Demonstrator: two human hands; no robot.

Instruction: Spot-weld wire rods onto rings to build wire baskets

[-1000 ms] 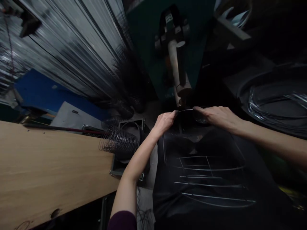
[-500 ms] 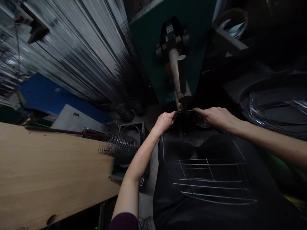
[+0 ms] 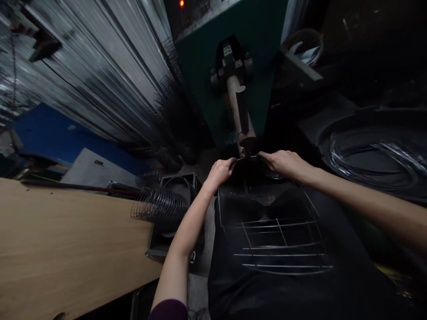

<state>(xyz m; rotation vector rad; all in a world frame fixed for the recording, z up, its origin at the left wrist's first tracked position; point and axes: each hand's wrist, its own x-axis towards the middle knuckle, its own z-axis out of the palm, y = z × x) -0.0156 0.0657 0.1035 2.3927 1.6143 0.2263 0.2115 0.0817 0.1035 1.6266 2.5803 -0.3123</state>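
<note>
A thin curved wire (image 3: 252, 156) spans the gap between my two hands, just under the electrode tip of a green spot-welding machine (image 3: 193, 66). My left hand (image 3: 220, 171) pinches the wire's left side. My right hand (image 3: 283, 163) grips it on the right, fingers closed. Whether the wire touches the tip I cannot tell. Above the hands, the machine's thick metal arm (image 3: 236, 104) slopes down towards them. A wire rack (image 3: 283, 255) of several bars lies over the dark apron (image 3: 253, 295) on my lap. Shadow hides the lower part of the wire.
To the left, wire rings (image 3: 160, 203) are stacked on a round post over a metal crate (image 3: 156, 250). A wooden board (image 3: 66, 240) fills the lower left. Bundled wires (image 3: 347, 160) lie in a dark round container at right. A blue panel (image 3: 66, 138) stands behind the board.
The whole view has shifted, so the machine and hands appear slightly further left, and a red light shows at the top. Both hands keep their hold on the wire.
</note>
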